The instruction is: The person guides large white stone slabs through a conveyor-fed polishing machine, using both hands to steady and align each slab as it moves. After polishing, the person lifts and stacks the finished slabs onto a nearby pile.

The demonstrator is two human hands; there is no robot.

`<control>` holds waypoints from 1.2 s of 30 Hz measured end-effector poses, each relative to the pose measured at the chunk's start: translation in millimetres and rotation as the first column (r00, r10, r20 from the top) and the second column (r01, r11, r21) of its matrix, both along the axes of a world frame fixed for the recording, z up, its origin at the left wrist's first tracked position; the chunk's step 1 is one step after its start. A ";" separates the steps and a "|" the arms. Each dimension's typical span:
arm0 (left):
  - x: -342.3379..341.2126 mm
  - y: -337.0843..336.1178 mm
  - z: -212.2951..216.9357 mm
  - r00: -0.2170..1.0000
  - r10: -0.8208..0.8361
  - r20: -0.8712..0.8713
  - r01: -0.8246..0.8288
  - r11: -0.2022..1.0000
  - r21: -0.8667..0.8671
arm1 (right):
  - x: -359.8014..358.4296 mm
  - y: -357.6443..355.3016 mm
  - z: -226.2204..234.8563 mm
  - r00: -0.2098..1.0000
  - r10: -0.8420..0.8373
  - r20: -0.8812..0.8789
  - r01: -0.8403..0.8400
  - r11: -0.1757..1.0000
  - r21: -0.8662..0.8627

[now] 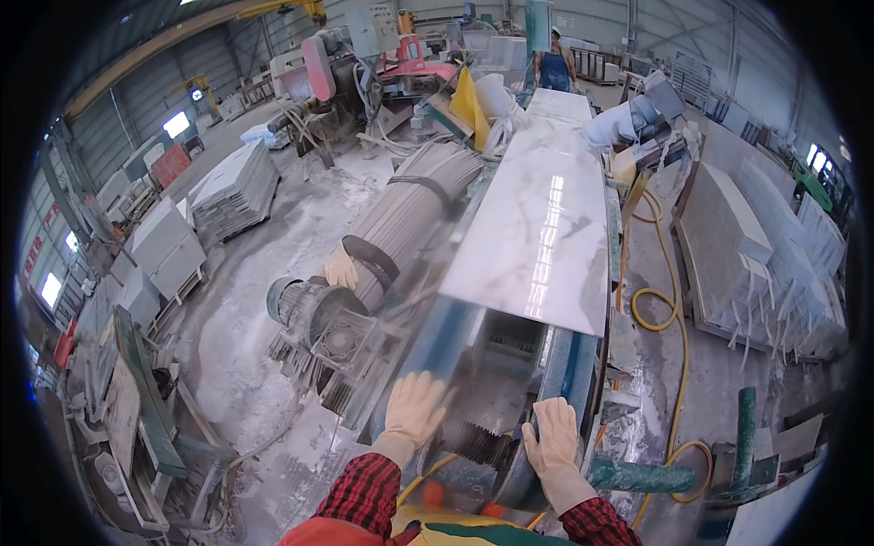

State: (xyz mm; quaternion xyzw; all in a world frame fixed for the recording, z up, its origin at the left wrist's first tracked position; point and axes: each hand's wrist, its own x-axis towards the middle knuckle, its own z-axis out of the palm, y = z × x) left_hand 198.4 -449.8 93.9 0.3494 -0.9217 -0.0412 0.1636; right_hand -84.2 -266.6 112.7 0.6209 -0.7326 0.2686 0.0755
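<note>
**Desk:** What does the frame show, and how far along is the work?

**Photographer:** A stone workshop. A polished white marble slab point(537, 232) lies along the conveyor bed point(574, 364) of a processing machine, its near edge just short of the end rollers. The worker's gloved left hand point(414, 408) rests flat, fingers point(428, 387) spread, on the bed's end; the right hand point(552, 437) lies open on the blue belt edge. Neither holds anything — the slab is well ahead of both, not yet touched. By my reading it has come most of the way down the line, and taking it off remains.

**Desk:** Any packaging or signs?

**Photographer:** Red panels on the far left wall point(36, 246) — lettering too small to tell. Stacked grey slabs point(235, 187) lie left, more stone point(728, 246) leans at right, and a yellow hose point(669, 309) coils on the floor.
</note>
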 end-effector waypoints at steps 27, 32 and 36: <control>-15.8 -74.0 21.1 0.923 -0.307 -0.232 0.291 0.951 -0.101 | -12.7 -27.2 -28.8 0.971 -0.189 -0.145 0.209 0.967 0.144; -16.8 -73.6 12.5 0.943 -0.281 -0.178 0.284 0.959 -0.010 | -2.5 -27.7 -7.3 0.977 -0.149 -0.154 0.173 0.973 0.156; -16.4 -72.4 21.8 0.960 -0.261 -0.100 0.269 0.960 0.079 | -6.1 -23.3 -20.4 0.972 -0.177 -0.156 0.205 0.960 0.189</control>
